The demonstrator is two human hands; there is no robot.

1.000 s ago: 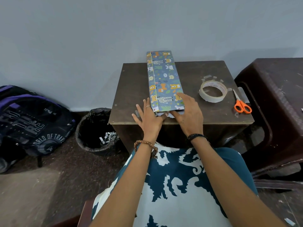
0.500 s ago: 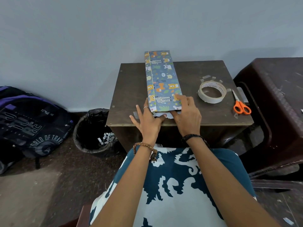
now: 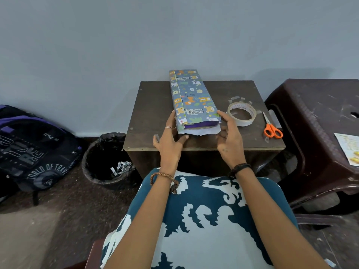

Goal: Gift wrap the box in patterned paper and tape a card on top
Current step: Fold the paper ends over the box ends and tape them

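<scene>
Head cam, looking down at my lap & the small brown table [image 3: 155,105] in front of me. The box [image 3: 191,98] lies lengthwise on the table, far end toward the wall, already covered top & sides in the blue patterned paper [image 3: 194,88] w/ little animals; a folded seam runs along its left side. Near end isn't closed: I can see purple box edge & white underside of the paper sticking out flat on the table. My left hand [image 3: 171,140] sits at the box's near-left corner, fingers straight & spread, index along the left side of the box, thumb tip against the loose white flap, gripping nothing. My right hand [image 3: 230,136] is at the near-right corner, index tip touching the box's right edge, other fingers loosely bent, holding nothing. Tape roll [image 3: 241,114] lies flat just right of my right hand, w/ a few short cut tape bits stuck on the table beyond it. Orange-handled scissors [image 3: 271,127] lie near the table's right edge, apart from the roll. A card [image 3: 347,148] rests on the dark plastic stool [image 3: 320,117] to the right, partly cut off by the frame. On the floor left: black bin [image 3: 104,166] w/ paper scraps, and a dark backpack [image 3: 33,152] against the wall.
</scene>
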